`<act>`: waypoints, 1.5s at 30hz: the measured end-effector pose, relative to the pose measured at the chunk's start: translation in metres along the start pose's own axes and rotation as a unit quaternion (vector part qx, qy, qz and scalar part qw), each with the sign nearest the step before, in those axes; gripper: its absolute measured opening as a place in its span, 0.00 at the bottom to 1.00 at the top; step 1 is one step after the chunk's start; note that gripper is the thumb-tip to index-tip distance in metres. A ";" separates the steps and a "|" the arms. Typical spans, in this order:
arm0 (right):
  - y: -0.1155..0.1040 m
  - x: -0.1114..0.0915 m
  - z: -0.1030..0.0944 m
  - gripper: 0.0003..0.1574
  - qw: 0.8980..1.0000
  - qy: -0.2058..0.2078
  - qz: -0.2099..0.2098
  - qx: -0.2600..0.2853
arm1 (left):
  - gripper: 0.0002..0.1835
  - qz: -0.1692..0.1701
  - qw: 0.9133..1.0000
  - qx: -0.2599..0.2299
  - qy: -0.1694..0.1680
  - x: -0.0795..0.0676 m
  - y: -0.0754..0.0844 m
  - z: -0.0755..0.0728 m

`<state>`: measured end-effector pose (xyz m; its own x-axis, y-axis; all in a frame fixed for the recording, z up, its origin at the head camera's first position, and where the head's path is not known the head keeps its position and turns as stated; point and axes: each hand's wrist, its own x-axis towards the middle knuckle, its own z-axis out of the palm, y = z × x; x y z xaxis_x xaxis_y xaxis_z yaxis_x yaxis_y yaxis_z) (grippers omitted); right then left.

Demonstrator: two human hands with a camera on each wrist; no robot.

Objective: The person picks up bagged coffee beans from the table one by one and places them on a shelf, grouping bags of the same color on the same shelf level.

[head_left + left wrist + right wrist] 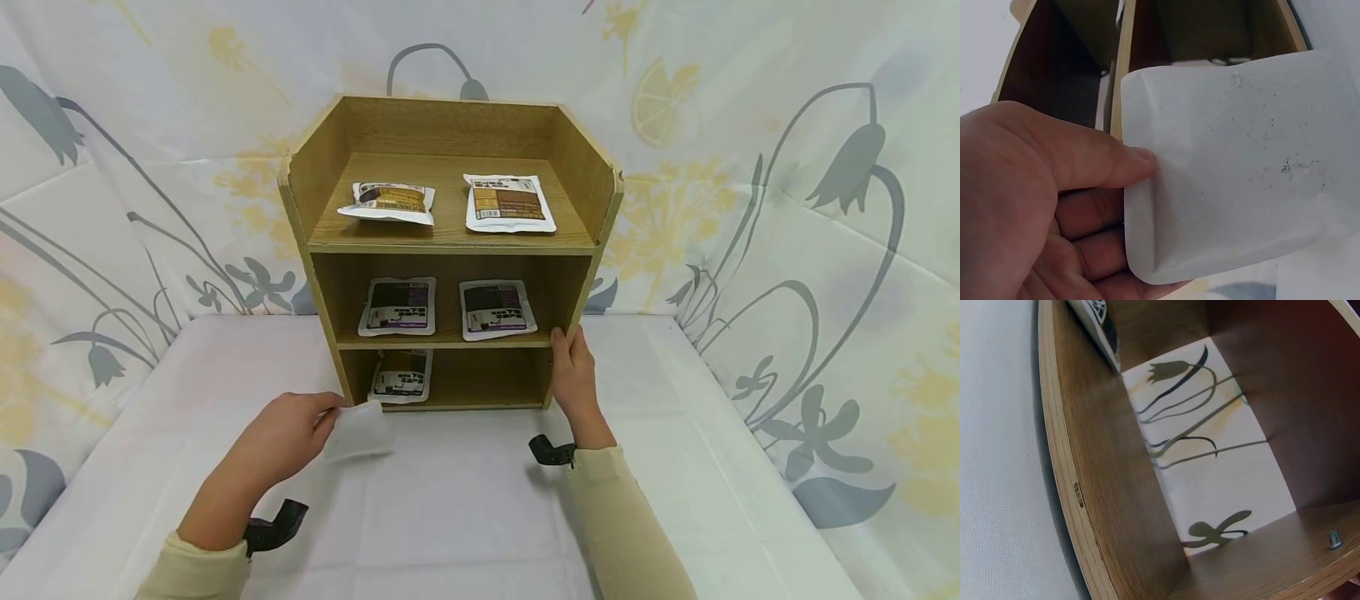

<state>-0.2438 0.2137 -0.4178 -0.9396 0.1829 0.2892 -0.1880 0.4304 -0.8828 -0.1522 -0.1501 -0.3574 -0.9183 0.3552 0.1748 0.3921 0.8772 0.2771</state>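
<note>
My left hand (288,433) pinches a flat white pouch (360,431) by one edge, just in front of the lower left corner of a small wooden shelf (450,248). In the left wrist view the thumb (1132,164) lies over the pouch's plain, dark-speckled face, with the other fingers behind it. My right hand (573,375) grips the shelf's right side panel, thumb at its front edge. On the bottom level, a dark-labelled pouch (401,375) leans at the left; it also shows at the top of the right wrist view.
Two black-and-purple pouches, left (397,307) and right (497,310), stand on the middle level. The top level holds a puffed brown-yellow pouch (392,202) and a flatter one (510,204). A metal peg (1335,539) sticks out inside the shelf. Flowered cloth (787,208) hangs behind.
</note>
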 end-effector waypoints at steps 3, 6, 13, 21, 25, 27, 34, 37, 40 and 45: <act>0.000 0.000 0.000 0.34 1.000 0.004 -0.006 0.000 | 0.10 0.001 1.000 -0.007 -0.005 0.005 0.007 0.007; 0.000 0.000 0.000 0.33 1.000 0.009 -0.011 0.000 | 0.10 0.001 1.000 -0.007 -0.009 0.011 0.016 0.013; 0.001 0.001 0.000 0.33 1.000 0.013 -0.015 -0.002 | 0.10 0.015 1.000 -0.016 -0.002 0.024 0.036 0.024; 0.002 0.002 0.000 0.35 1.000 0.008 -0.015 0.003 | 0.11 0.029 0.999 -0.034 0.012 0.038 0.050 0.035; 0.001 0.001 0.000 0.35 1.000 0.005 -0.014 0.002 | 0.11 0.030 0.999 -0.036 0.014 0.043 0.055 0.040; 0.000 0.001 0.000 0.34 1.000 0.005 -0.013 0.003 | 0.11 0.033 0.999 -0.035 0.018 0.046 0.059 0.041; 0.001 0.001 0.000 0.34 1.000 0.008 -0.009 -0.002 | 0.10 0.065 0.996 -0.019 0.059 0.054 0.070 0.048; 0.001 0.001 0.000 0.34 1.000 0.008 -0.011 -0.005 | 0.10 0.078 0.994 -0.017 0.077 0.057 0.074 0.051; 0.001 0.001 0.000 0.34 1.000 0.007 -0.013 -0.004 | 0.09 0.096 0.990 -0.014 0.103 0.062 0.077 0.054; 0.002 0.001 0.000 0.34 1.000 0.008 -0.015 -0.003 | 0.09 0.124 0.981 0.001 0.152 0.071 0.080 0.065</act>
<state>-0.2453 0.2149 -0.4189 -0.9287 0.1849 0.3214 -0.2137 0.4413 -0.8716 -0.1901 -0.0335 -0.3844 -0.7356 0.4451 0.5106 0.6011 0.7764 0.1892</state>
